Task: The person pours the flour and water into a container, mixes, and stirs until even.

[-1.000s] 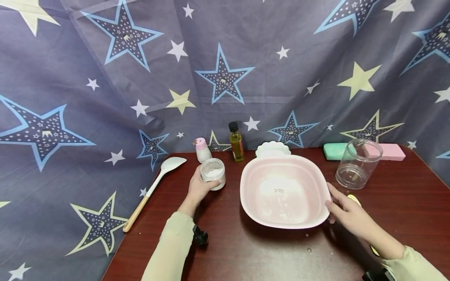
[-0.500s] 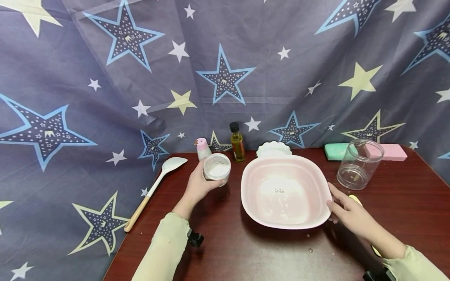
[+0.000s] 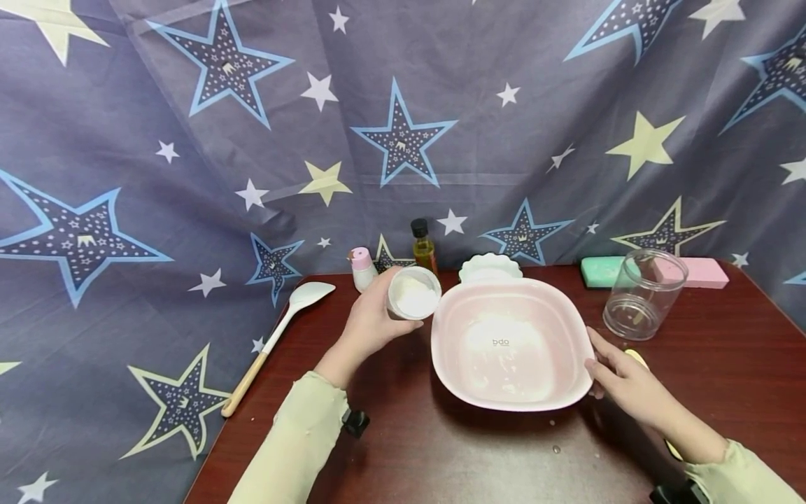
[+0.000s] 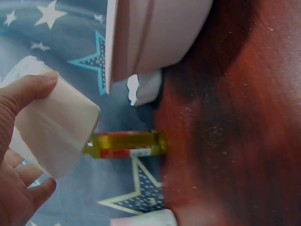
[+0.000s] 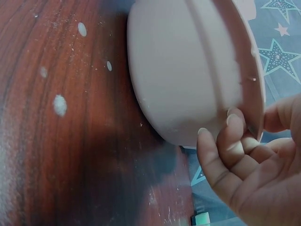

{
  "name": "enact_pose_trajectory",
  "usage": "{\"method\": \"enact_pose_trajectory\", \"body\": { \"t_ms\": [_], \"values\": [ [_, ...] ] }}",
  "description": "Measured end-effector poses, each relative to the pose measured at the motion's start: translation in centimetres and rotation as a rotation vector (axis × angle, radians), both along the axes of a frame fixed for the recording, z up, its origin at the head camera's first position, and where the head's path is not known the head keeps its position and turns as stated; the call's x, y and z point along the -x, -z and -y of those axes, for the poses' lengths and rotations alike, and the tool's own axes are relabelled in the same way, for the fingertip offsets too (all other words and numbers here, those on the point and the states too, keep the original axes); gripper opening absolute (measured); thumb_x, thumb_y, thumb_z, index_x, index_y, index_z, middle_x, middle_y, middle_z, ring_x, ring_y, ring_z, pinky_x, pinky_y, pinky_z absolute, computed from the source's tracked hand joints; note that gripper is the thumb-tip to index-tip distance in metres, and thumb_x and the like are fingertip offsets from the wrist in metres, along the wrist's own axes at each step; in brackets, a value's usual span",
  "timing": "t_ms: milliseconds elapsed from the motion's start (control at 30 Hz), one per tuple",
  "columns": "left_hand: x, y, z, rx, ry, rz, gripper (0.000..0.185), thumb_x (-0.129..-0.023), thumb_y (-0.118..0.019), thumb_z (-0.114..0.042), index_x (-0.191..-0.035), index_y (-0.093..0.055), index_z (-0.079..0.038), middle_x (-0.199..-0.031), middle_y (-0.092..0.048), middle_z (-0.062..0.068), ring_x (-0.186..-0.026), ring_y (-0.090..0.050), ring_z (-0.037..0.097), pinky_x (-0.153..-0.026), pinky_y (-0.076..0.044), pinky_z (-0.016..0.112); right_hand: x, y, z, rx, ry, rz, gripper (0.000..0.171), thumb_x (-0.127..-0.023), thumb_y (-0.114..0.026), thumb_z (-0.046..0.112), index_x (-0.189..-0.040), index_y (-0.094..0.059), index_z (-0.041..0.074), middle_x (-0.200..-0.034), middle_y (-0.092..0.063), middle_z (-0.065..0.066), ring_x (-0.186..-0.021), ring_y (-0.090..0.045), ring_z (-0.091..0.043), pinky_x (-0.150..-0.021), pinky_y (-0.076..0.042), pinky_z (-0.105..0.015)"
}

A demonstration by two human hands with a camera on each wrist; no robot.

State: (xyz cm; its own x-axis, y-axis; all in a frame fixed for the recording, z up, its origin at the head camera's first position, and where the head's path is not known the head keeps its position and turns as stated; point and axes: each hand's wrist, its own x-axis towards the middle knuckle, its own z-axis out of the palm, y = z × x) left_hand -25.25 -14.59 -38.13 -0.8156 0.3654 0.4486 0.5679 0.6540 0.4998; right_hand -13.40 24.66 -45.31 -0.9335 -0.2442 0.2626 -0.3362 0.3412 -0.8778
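Observation:
My left hand grips a clear jar of white powder, its mouth tilted toward the pink basin. In the left wrist view the jar is raised, thumb on one side and fingers on the other; its powder lies along one wall. The jar's edge comes right up to the left rim of the pink basin, which stands on the table with a shiny inside. At the basin's right side my right hand holds the rim, thumb above and fingers curled beneath, as the right wrist view shows with the basin.
Behind stand a pink-capped shaker, an oil bottle and a scalloped white dish. A white spatula lies left. A clear jar and green and pink blocks stand right.
My left hand has lifted the jar and carried it right, toward the basin, tipping its mouth that way. It now overlaps the oil bottle. The right hand and basin stay put.

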Motion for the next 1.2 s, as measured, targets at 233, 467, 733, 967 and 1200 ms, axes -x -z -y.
{"method": "enact_pose_trajectory", "body": {
  "t_ms": [233, 467, 733, 967, 1200],
  "values": [
    [-0.2, -1.7, -2.1, 0.192, 0.074, -0.183, 0.082, -0.061, -0.091, -0.025, -0.132, -0.052, -0.013, -0.127, -0.057, 0.001, -0.122, -0.05, 0.02, -0.102, -0.04, 0.041, 0.0, -0.1, 0.1, -0.003, 0.012, 0.014, 0.054, -0.1, -0.045, -0.003, -0.144, -0.019, -0.02, -0.071, -0.053, -0.001, -0.057, -0.052, -0.014, -0.053, -0.045, -0.028],
    [-0.3, -2.4, -3.9, 0.43, 0.054, -0.277, 0.087, -0.063, -0.088, -0.029, -0.137, -0.047, -0.01, -0.139, -0.051, 0.009, -0.132, -0.044, 0.035, -0.102, -0.038, 0.055, 0.1, 0.0, 0.1, -0.01, 0.036, 0.031, 0.054, -0.1, -0.045, -0.005, -0.143, -0.019, -0.021, -0.073, -0.053, -0.002, -0.058, -0.051, -0.013, -0.053, -0.045, -0.027],
    [-0.8, -2.5, -5.9, 0.614, 0.036, -0.356, 0.092, -0.065, -0.088, -0.032, -0.142, -0.044, -0.008, -0.141, -0.048, 0.011, -0.132, -0.043, 0.037, -0.102, -0.041, 0.048, 0.1, 0.1, 0.1, -0.04, 0.06, 0.03, 0.053, -0.099, -0.045, -0.004, -0.143, -0.02, -0.021, -0.072, -0.053, -0.003, -0.057, -0.052, -0.012, -0.054, -0.046, -0.028],
    [-1.1, -2.2, -7.3, 0.708, 0.029, -0.398, 0.091, -0.067, -0.088, -0.035, -0.141, -0.042, -0.013, -0.14, -0.047, 0.008, -0.131, -0.043, 0.033, -0.095, -0.047, 0.045, -0.1, -0.1, 0.2, -0.036, 0.055, 0.028, 0.054, -0.1, -0.046, -0.003, -0.144, -0.02, -0.021, -0.073, -0.055, -0.003, -0.058, -0.053, -0.013, -0.054, -0.047, -0.028],
    [-1.0, -1.7, -8.3, 0.768, 0.046, -0.414, 0.086, -0.068, -0.089, -0.033, -0.136, -0.041, -0.015, -0.138, -0.046, 0.01, -0.13, -0.043, 0.031, -0.09, -0.049, 0.045, -0.2, -0.2, 0.2, -0.043, 0.051, 0.023, 0.054, -0.101, -0.046, 0.001, -0.145, -0.021, -0.019, -0.073, -0.056, -0.001, -0.058, -0.055, -0.013, -0.056, -0.048, -0.029]
  ]
}}
